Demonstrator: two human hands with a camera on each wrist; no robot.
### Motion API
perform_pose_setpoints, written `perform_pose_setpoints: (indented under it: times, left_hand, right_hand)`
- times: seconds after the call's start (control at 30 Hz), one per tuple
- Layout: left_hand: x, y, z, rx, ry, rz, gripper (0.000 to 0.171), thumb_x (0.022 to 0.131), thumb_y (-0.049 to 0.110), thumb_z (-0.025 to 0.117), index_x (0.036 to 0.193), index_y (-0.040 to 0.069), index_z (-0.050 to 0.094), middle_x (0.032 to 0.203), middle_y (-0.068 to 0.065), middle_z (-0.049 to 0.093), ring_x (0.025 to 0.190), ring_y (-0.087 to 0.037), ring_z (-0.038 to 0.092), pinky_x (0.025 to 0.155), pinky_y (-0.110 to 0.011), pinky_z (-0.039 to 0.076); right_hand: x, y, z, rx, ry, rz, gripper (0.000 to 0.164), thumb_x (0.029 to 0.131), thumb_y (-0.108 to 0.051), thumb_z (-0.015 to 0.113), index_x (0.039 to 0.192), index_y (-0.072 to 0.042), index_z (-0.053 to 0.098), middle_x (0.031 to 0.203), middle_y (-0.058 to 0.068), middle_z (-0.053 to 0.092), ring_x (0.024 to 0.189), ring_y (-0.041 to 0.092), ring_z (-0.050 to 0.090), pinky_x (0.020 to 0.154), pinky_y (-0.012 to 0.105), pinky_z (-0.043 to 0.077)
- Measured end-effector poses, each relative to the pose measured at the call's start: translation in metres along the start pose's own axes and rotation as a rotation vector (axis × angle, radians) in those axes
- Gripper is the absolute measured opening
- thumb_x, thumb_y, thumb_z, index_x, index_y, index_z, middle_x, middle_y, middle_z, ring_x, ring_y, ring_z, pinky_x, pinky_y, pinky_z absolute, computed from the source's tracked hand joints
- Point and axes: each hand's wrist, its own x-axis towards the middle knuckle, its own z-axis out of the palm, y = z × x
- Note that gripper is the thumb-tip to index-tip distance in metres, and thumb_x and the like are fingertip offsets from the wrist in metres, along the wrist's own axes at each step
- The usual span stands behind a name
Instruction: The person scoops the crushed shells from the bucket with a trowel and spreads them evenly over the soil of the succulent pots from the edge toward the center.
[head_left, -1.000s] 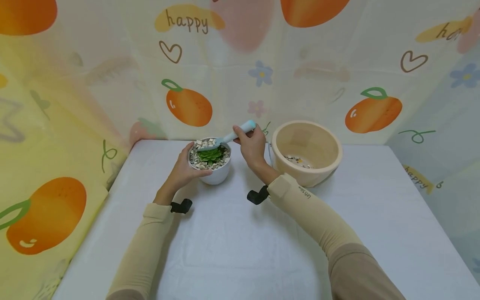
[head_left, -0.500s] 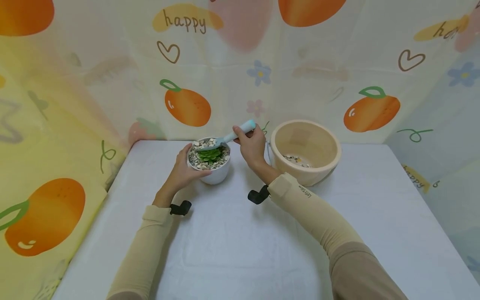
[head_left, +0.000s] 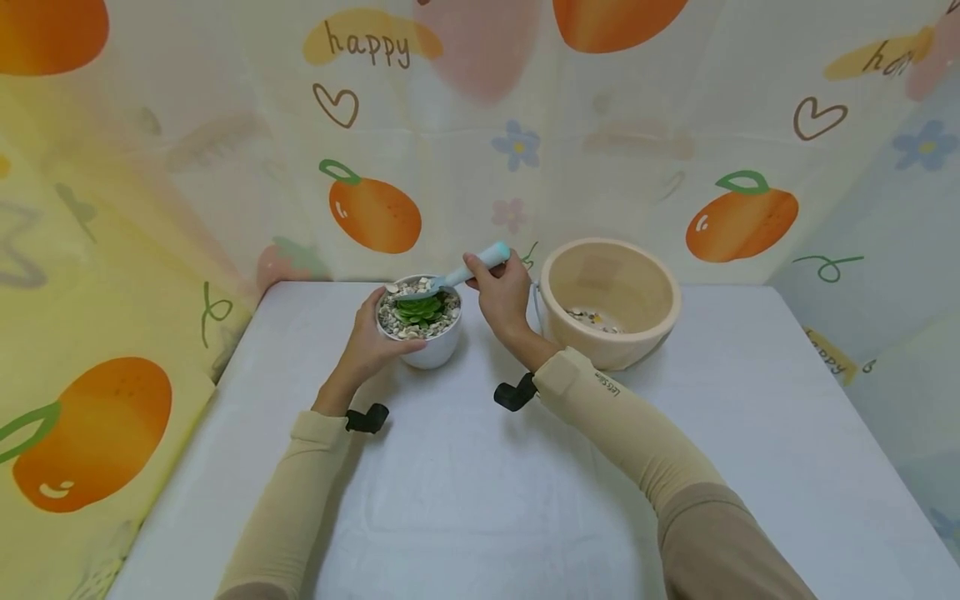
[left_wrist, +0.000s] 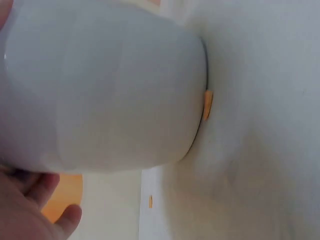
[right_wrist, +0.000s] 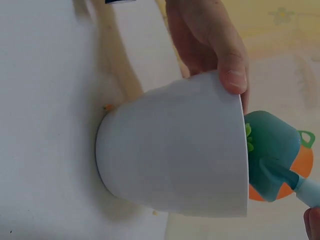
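A white pot (head_left: 431, 354) stands upright at the table's back, filled with pale pebbles (head_left: 397, 325) around a green succulent (head_left: 420, 311). My left hand (head_left: 365, 342) grips the pot's rim, thumb along the near side and fingers round the left. My right hand (head_left: 506, 296) holds the handle of a light blue hand shovel (head_left: 457, 273). Its blade lies over the pebbles behind the succulent. In the right wrist view the teal blade (right_wrist: 270, 150) shows just beyond the pot's rim, and the left thumb (right_wrist: 233, 75) presses that rim.
To the right stands a large cream bucket (head_left: 622, 354) with some pebbles (head_left: 596, 322) on its bottom. Small orange bits (left_wrist: 208, 105) lie on the white table (head_left: 465, 500) by the pot's base. A printed curtain (head_left: 457, 150) hangs right behind the table.
Almost nothing differs: the shovel stays over the pot and both hands keep their hold. The head view has shifted slightly.
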Motion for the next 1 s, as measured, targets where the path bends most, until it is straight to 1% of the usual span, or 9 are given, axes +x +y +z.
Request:
perform_pose_setpoints:
  times: [0.17,0.27,0.33,0.57,0.67,0.77,0.83,0.9,1.0]
  left_hand:
    - [-0.004,0.002,0.008,0.010,0.056,0.013,0.115,0.068,0.035,0.088,0.154,0.008,0.017,0.153,-0.021,0.025,0.141,-0.035,0.026,0.116,-0.058,0.025]
    - [-0.006,0.004,0.008,0.039,0.058,0.012,0.116,0.068,0.038,0.088,0.154,0.007,0.016,0.153,-0.022,0.025,0.141,-0.036,0.025,0.115,-0.059,0.025]
    - [-0.007,0.004,0.006,0.058,0.043,0.007,0.117,0.069,0.040,0.087,0.154,0.007,0.015,0.154,-0.022,0.024,0.142,-0.037,0.024,0.114,-0.060,0.025]
    - [0.002,0.001,-0.007,0.064,-0.064,-0.002,0.121,0.070,0.039,0.086,0.157,0.012,0.007,0.159,-0.022,0.015,0.147,-0.038,0.017,0.116,-0.061,0.021]
    - [0.004,0.000,-0.008,0.052,-0.074,-0.008,0.120,0.070,0.039,0.086,0.157,0.013,0.008,0.159,-0.021,0.016,0.147,-0.037,0.019,0.117,-0.061,0.021]
    - [0.002,0.000,-0.006,0.033,-0.056,-0.006,0.118,0.069,0.038,0.087,0.157,0.013,0.011,0.157,-0.021,0.019,0.145,-0.036,0.022,0.116,-0.060,0.023]
    - [0.001,0.001,-0.003,0.022,-0.029,0.005,0.117,0.069,0.037,0.088,0.156,0.012,0.014,0.156,-0.020,0.022,0.143,-0.035,0.024,0.115,-0.059,0.024]
    - [-0.001,0.003,0.001,0.022,0.000,0.010,0.117,0.068,0.036,0.088,0.155,0.010,0.015,0.155,-0.021,0.024,0.142,-0.035,0.025,0.115,-0.059,0.025]
    - [-0.005,0.007,0.006,0.044,0.047,-0.003,0.117,0.067,0.038,0.089,0.154,0.007,0.017,0.153,-0.022,0.025,0.141,-0.036,0.026,0.114,-0.059,0.027]
  right_hand:
    - [-0.001,-0.002,-0.001,-0.034,0.021,-0.055,0.028,0.090,-0.022,0.071,0.100,0.001,0.058,0.087,0.018,0.067,0.077,0.024,0.073,0.072,0.026,0.059]
    - [-0.003,-0.001,-0.001,-0.049,0.022,-0.067,0.028,0.090,-0.022,0.071,0.100,0.001,0.058,0.087,0.019,0.067,0.078,0.025,0.073,0.071,0.026,0.059]
    - [-0.003,0.000,0.001,-0.061,0.020,-0.065,0.028,0.091,-0.022,0.070,0.100,0.001,0.058,0.088,0.020,0.068,0.080,0.029,0.073,0.071,0.026,0.059]
    - [-0.003,0.001,0.002,-0.080,0.039,-0.058,0.031,0.090,-0.024,0.071,0.099,0.003,0.058,0.087,0.021,0.068,0.080,0.033,0.072,0.071,0.028,0.060]
    - [-0.003,0.002,0.003,-0.074,0.036,-0.051,0.031,0.089,-0.024,0.071,0.099,0.002,0.058,0.087,0.020,0.067,0.080,0.033,0.072,0.071,0.027,0.060]
    - [-0.003,0.001,0.003,-0.066,0.035,-0.067,0.030,0.089,-0.024,0.072,0.099,0.001,0.058,0.085,0.019,0.067,0.079,0.032,0.072,0.071,0.027,0.060]
    - [-0.004,0.000,0.002,-0.066,0.039,-0.090,0.030,0.088,-0.024,0.073,0.098,0.000,0.058,0.083,0.018,0.067,0.078,0.032,0.071,0.071,0.027,0.059]
    - [-0.004,-0.001,0.002,-0.068,0.044,-0.122,0.030,0.088,-0.025,0.073,0.097,0.000,0.059,0.082,0.017,0.066,0.076,0.031,0.071,0.070,0.027,0.059]
    - [-0.005,-0.002,0.003,-0.085,0.048,-0.163,0.030,0.087,-0.026,0.074,0.095,-0.002,0.059,0.081,0.016,0.067,0.074,0.029,0.071,0.069,0.026,0.059]
